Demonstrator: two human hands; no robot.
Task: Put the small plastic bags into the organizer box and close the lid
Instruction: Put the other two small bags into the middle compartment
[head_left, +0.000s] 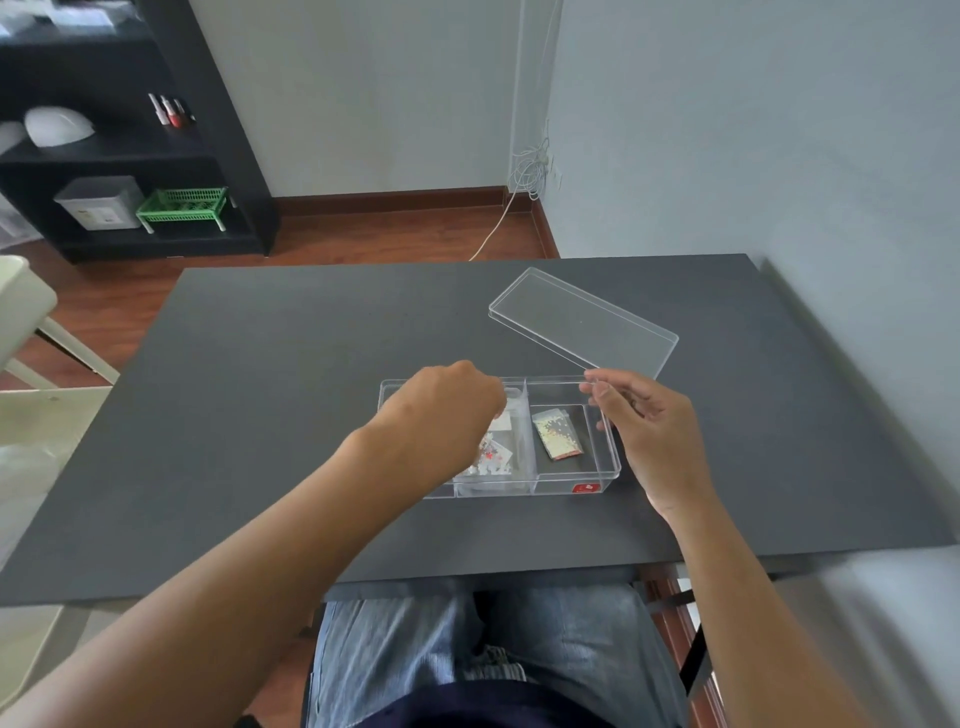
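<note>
A clear organizer box (566, 482) with dividers stands open on the dark grey table (249, 415). Its right compartment holds a small plastic bag of gold glitter (555, 434). In the middle compartment lie small bags with red and white bits (493, 458). My left hand (447, 410) hovers over the middle compartment, fingers curled down and pinching a clear small bag (513, 408) that stands upright against the divider. My right hand (654, 436) pinches the box's far right corner rim. The clear lid (582, 322) lies flat on the table behind the box, to the right.
A wall runs along the table's right edge. A black shelf unit (156, 156) with a green basket (184, 205) stands at the far left. A white chair (31, 332) is beside the table's left side. My legs are under the near edge.
</note>
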